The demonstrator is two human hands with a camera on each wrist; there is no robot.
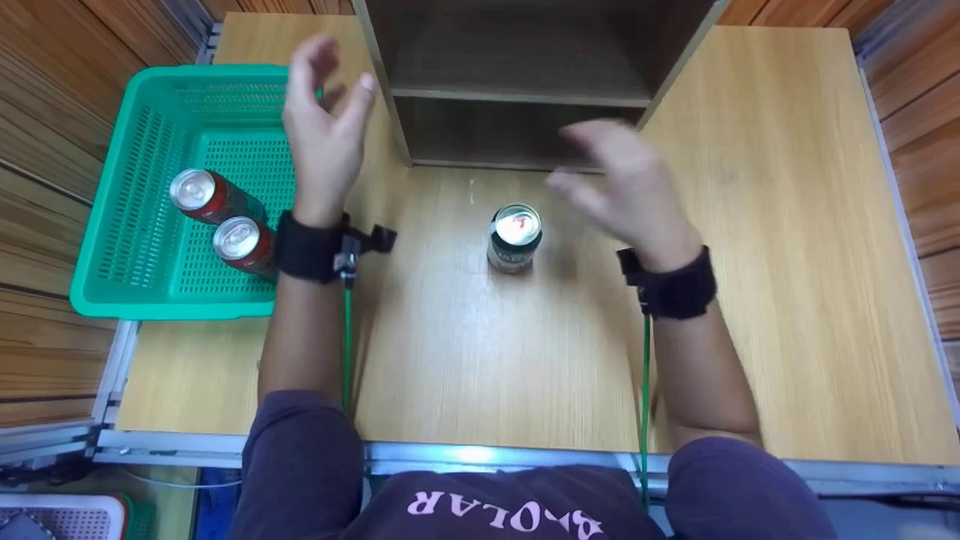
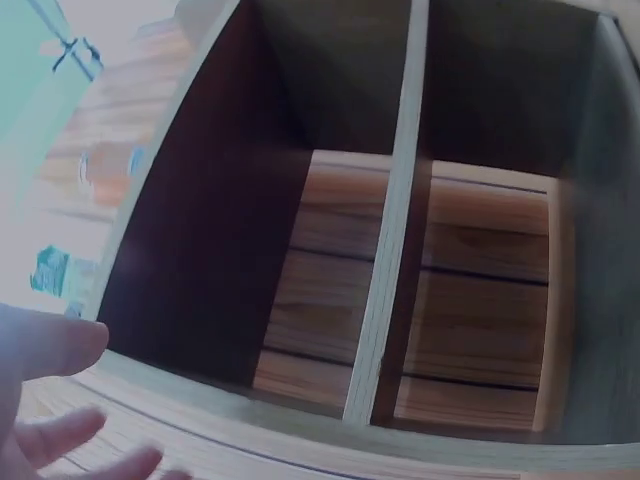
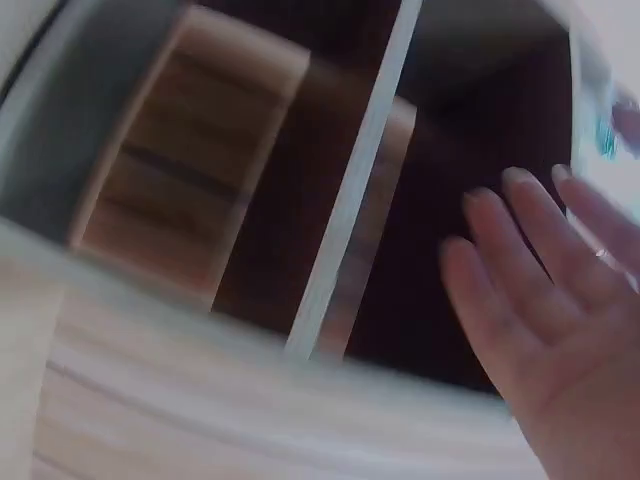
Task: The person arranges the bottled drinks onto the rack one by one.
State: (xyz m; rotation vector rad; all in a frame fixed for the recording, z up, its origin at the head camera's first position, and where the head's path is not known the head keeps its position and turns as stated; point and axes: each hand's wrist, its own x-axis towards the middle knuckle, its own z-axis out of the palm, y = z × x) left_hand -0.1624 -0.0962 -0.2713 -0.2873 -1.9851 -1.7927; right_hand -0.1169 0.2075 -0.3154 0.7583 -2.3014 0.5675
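Note:
A green drink can [image 1: 514,238] stands upright on the wooden table [image 1: 465,352], between my two raised hands. My left hand [image 1: 324,120] is lifted with its fingers spread, over the right edge of a green plastic basket [image 1: 127,217], and holds nothing. My right hand [image 1: 619,187] is blurred, fingers straight and empty, just right of the can and in front of a dark wooden shelf unit [image 1: 517,82]. Both wrist views look into the empty shelf compartments [image 2: 420,280], with my right fingers [image 3: 540,290] spread before them.
Two red cans [image 1: 225,221] stand in the green basket at the table's left. The shelf unit sits at the back centre with a divider [image 2: 395,220] between its compartments. Wood-panelled walls flank the table, and a metal rail [image 1: 480,454] edges its front.

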